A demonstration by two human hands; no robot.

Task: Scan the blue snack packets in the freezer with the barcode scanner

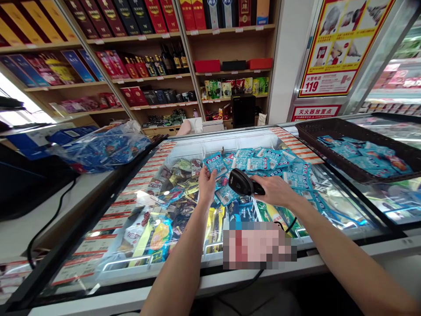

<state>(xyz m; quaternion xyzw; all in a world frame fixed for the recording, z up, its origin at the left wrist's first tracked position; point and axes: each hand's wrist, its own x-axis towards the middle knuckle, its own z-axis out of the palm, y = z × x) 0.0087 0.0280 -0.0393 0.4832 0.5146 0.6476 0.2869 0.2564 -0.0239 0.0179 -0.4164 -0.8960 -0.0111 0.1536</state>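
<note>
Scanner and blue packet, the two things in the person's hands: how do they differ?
The scanner is mostly black, while the blue packet carries printing and a barcode. The scanner has a bulky, rounded head on a handle; the packet looks flat. The right hand grips the scanner, whereas the left hand holds the packet. Both are held in one hand each.

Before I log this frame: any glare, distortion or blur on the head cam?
Head view: white glare spots on the clear flat glass case top; blown-out light at far left; brown wooden shelves lean, probably wide-angle distortion; pixelated patch hides detail at lower centre; black plastic handheld scanner has a clear outline.
</note>
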